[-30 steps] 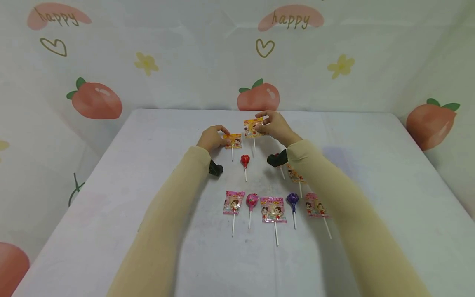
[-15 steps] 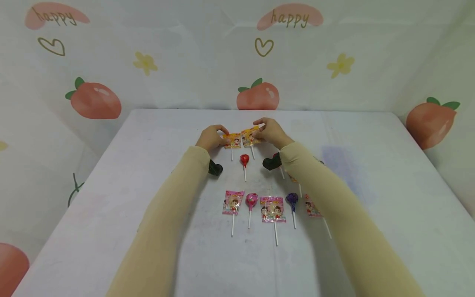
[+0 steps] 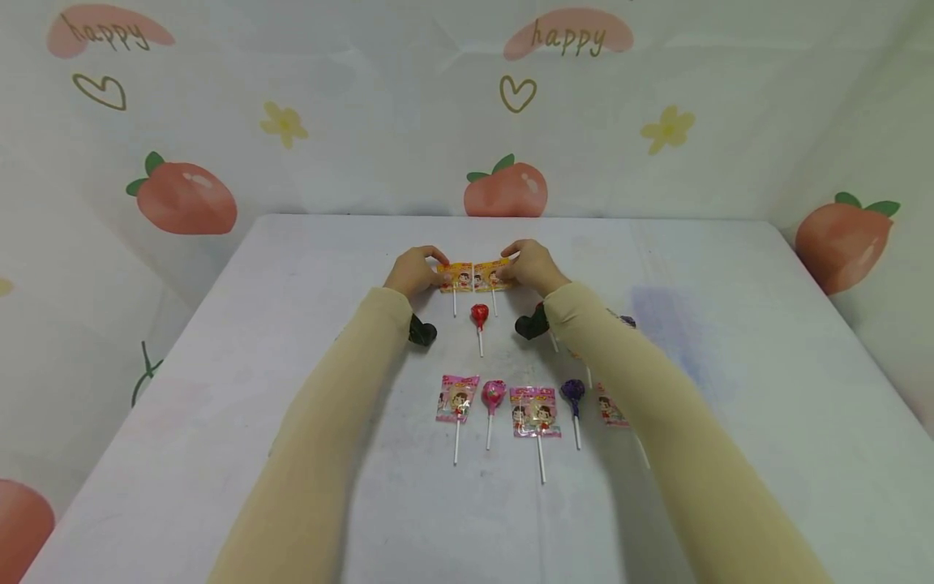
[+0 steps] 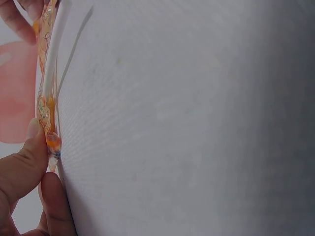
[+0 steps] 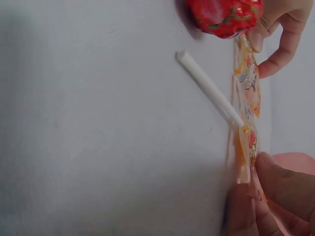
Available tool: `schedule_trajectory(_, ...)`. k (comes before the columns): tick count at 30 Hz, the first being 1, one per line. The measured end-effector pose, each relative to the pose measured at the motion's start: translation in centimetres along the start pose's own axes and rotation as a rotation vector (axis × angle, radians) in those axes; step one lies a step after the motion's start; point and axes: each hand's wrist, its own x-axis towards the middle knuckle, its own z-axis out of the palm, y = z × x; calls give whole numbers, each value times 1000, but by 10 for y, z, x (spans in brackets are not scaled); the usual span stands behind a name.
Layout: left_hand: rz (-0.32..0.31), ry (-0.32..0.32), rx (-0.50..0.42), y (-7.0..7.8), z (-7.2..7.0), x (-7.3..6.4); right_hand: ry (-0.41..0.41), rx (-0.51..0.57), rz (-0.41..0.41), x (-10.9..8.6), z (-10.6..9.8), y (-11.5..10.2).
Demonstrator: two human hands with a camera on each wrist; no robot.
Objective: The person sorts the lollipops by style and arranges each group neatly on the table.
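Side by side near the back of the table lie two flat lollipops in orange wrappers, their white sticks toward me. My left hand (image 3: 414,272) pinches the outer edge of the left orange lollipop (image 3: 461,278) between thumb and finger. At the outer edge of the right orange lollipop (image 3: 486,278), my right hand (image 3: 536,266) pinches the wrapper; the right wrist view shows its thumb (image 5: 283,182) against the wrapper face. The inner edges of the wrappers nearly meet. A round red lollipop (image 3: 479,314) lies just in front of them, its foil head (image 5: 226,15) large in the right wrist view.
Closer to me, a row holds a pink-wrapped lollipop (image 3: 457,399), a round pink one (image 3: 493,395), a wider pink packet (image 3: 535,412) and a round purple one (image 3: 572,392). The right sleeve (image 3: 657,405) partly covers several more. A patterned cloth (image 3: 394,105) hangs behind the table.
My right hand has lowered its orange lollipop and moved it level beside the left one. The left hand stays in place on its wrapper.
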Motion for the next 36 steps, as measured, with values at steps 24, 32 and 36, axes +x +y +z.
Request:
schedule_trajectory(24,10,-6,1,0,-1,3,2,-94,32,-1,2,-6)
schedule_trajectory(32,38,-5,15,0,-1,0,22,-157,13,0,4,-5)
schedule_trajectory(36,54,-3,22,0,-1,1,24,-175,15,1,4,-5)
